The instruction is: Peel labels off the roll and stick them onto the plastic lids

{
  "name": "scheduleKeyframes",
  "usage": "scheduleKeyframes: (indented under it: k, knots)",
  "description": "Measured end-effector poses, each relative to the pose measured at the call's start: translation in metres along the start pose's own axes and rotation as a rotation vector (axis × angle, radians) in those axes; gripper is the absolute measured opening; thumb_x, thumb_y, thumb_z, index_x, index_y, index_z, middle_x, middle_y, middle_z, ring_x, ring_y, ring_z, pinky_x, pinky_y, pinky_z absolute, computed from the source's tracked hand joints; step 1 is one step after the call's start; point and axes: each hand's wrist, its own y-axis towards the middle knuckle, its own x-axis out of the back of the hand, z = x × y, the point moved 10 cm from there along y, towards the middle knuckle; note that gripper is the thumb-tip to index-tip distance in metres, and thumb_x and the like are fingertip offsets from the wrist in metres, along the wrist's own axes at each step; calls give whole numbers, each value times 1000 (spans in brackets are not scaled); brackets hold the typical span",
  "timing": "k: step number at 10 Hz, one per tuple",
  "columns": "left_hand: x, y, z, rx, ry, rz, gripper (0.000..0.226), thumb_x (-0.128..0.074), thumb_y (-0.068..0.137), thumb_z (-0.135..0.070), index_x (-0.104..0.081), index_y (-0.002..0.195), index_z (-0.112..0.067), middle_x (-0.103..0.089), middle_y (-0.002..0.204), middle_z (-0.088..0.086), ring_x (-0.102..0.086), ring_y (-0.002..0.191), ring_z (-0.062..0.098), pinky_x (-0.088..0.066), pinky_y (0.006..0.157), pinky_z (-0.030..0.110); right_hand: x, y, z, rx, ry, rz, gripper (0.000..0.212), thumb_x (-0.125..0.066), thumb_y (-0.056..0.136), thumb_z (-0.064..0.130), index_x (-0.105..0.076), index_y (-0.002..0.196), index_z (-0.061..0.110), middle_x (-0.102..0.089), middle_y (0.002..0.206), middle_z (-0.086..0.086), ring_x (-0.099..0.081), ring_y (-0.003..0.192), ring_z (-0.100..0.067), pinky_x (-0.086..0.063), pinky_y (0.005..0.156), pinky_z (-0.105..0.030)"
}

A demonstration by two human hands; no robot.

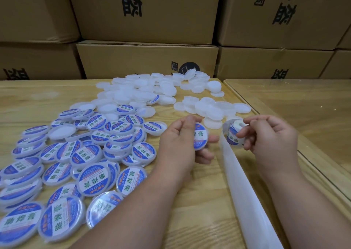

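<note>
Left hand pinches a labelled lid; right hand grips the roll. Labelled lids crowd left, blank lids behind, backing strip trailing

Pale grained wood forms the worktop, its finish smooth with a soft sheen; at 3 o'clock a clear glossy sheet covers the neighbouring wooden surface. Translucent, milky plastic lids heap at 12 o'clock, while labelled lids at 9 o'clock carry glossy blue-and-white printed stickers. A matt, waxy white backing strip trails from the label roll. Matt brown cardboard boxes stand behind.
</note>
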Motion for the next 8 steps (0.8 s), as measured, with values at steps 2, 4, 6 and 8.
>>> scheduleKeyframes:
  k: [2, 4, 6, 8]
  knots:
    - [20, -5, -36, -106, 206, -130, 8, -58, 99, -44, -61, 103, -38, -73, 76, 4, -56, 40, 7, -41, 41, 22, -2, 1, -7, 5, -12, 12, 17, -54, 75, 16, -70, 72, 15, -66, 59, -9, -46, 43, -19, -42, 44, -21]
    - [57, -10, -70, -82, 617, -130, 47, -86, 70, -51, -55, 105, -46, -71, 84, -17, -65, 55, -2, -45, 51, 20, 1, 1, -18, -31, -11, -23, 16, -54, 75, 17, -70, 71, 15, -64, 55, -6, -44, 42, -16, -39, 41, -19]
    - [110, -8, -134, -224, 1365, -241, 34, -66, 69, -56, -52, 99, -49, -65, 84, -20, -60, 63, -1, -42, 52, 24, 6, 1, -27, -55, 13, -62, 17, -57, 76, 16, -72, 68, 17, -60, 54, -2, -50, 45, -9, -41, 42, -15]
    - [147, -25, -162, -216, 1378, -230, 100, -69, 57, -86, -39, 145, -50, -39, 152, -20, -30, 144, 14, -33, 115, 45, 21, -6, -23, -107, 104, -206, 13, -61, 76, 19, -70, 67, 19, -54, 52, 1, -44, 46, -12, -34, 46, -24]
